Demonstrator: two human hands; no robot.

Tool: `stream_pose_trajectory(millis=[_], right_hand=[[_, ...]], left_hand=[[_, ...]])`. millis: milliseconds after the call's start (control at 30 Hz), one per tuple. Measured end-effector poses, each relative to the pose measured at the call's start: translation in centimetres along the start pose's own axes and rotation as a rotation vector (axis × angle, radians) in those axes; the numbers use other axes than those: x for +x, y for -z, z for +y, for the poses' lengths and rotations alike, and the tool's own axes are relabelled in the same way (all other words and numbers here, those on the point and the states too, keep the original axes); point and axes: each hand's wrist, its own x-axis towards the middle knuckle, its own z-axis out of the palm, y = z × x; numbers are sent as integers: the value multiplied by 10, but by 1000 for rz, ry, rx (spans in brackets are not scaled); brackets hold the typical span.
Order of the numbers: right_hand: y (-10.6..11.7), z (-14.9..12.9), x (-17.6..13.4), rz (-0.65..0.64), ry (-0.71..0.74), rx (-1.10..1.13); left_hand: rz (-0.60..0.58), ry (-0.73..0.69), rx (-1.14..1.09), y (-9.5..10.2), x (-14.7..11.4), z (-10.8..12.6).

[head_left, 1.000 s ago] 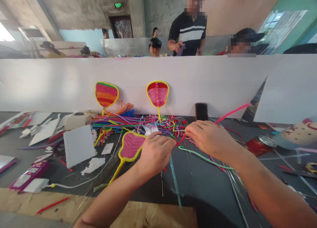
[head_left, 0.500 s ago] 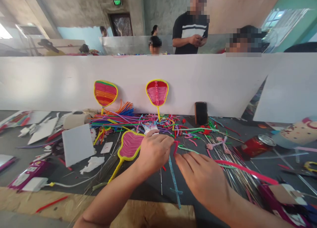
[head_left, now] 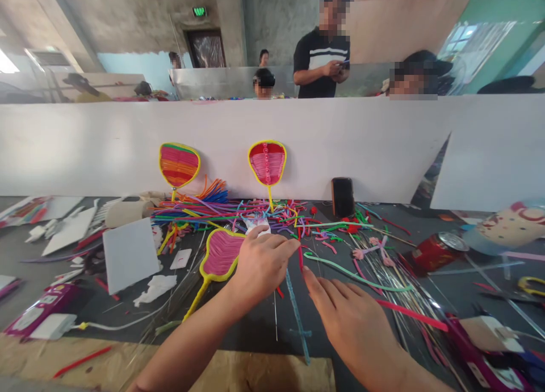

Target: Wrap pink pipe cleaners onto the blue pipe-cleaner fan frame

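Note:
Between my two hands runs a red-pink pipe cleaner, upright in the gap and trailing out to the right behind my right hand. The fingers of my left hand are pinched together at its upper part. Lower and to the right, my right hand pinches the same pipe cleaner with closed fingers. Below my left hand a blue twisted stem with a short crosspiece slants down; whether that hand holds its top is hidden. Beside my left hand lies a pink fan shape with a yellow rim.
Two more fan shapes, one striped and one beaded, lean on a white board. Around them are loose pipe cleaners, a phone, a red can, thin wires, scissors and purple-pink boxes. People are beyond the board.
My right hand has shifted slightly down, so a longer straight piece of the red-pink pipe cleaner shows between the hands. Its right-hand tail has drawn in to the left. The view has tilted slightly.

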Motion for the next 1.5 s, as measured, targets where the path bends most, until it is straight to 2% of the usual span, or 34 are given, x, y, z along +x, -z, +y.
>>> stream_pose_trajectory(millis=[267, 500, 600, 767, 967, 1067, 1167, 1200, 1333, 1400, 1500], right_hand=[[5, 14, -25, 45, -29, 110], [7, -7, -1, 229, 163, 492], [-2, -14, 11, 270, 266, 685], [-23, -16, 20, 329, 318, 890], [-30, -26, 23, 403, 161, 1091], [-28, -21, 26, 432, 228, 982], [-23, -1, 21, 394, 371, 671], [-21, 7, 17, 374, 376, 592], [-16, 36, -2, 338, 294, 449], [-15, 47, -11, 345, 214, 548], [-18, 60, -18, 369, -54, 842]], left_hand=[[9, 3, -1, -1, -1, -1], [32, -2, -17, 2, 1, 4], [43, -7, -42, 5, 0, 6], [62, -38, -68, 7, 0, 7], [44, -51, -118, 6, 1, 7], [46, -52, -123, 8, 1, 5], [56, -43, -117, 9, 0, 2], [62, -32, -116, 8, -1, 1], [70, 18, -127, 3, -3, 0], [63, 20, -139, 1, -4, -1], [65, 15, -200, 2, -3, -2]])
